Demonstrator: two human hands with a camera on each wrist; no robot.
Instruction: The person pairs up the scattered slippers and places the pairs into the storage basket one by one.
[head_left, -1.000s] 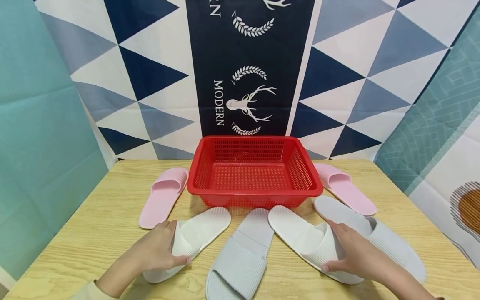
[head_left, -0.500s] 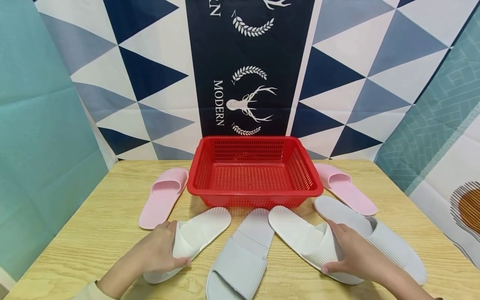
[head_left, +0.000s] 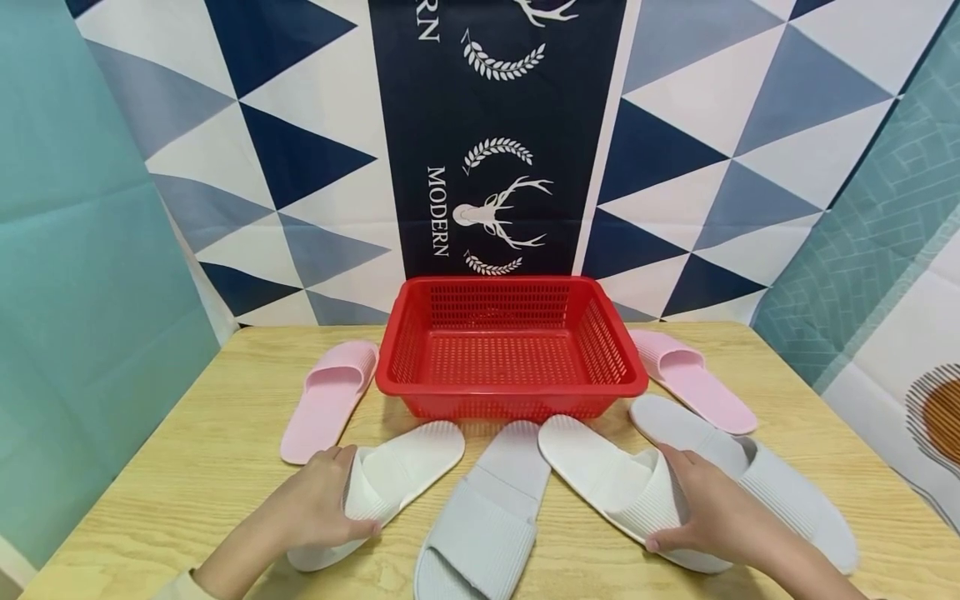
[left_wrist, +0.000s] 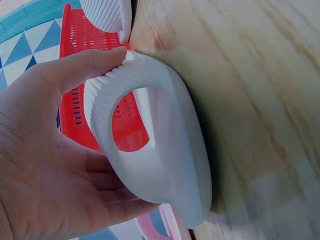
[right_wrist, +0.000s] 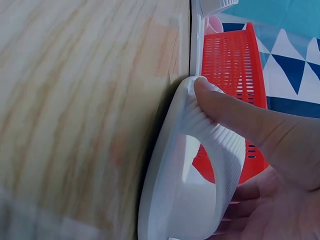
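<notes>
Since the earlier frame, only my head view has tipped slightly — the hands haven't shifted. I see the left hand (head_left: 324,500) with fingers gripping the left white slipper (head_left: 411,458), the right hand (head_left: 711,507) likewise gripping the right white slipper (head_left: 588,458) — both on the surface (head_left: 187,508), 1 grey slipper (head_left: 480,532) between.

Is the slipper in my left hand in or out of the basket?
Out: the head view shows the white slipper in front of the basket, in your left hand.

Bright, even head view, soft shadows on the table (head_left: 187,467), dimmer wrist views, hazy lower corners
</notes>
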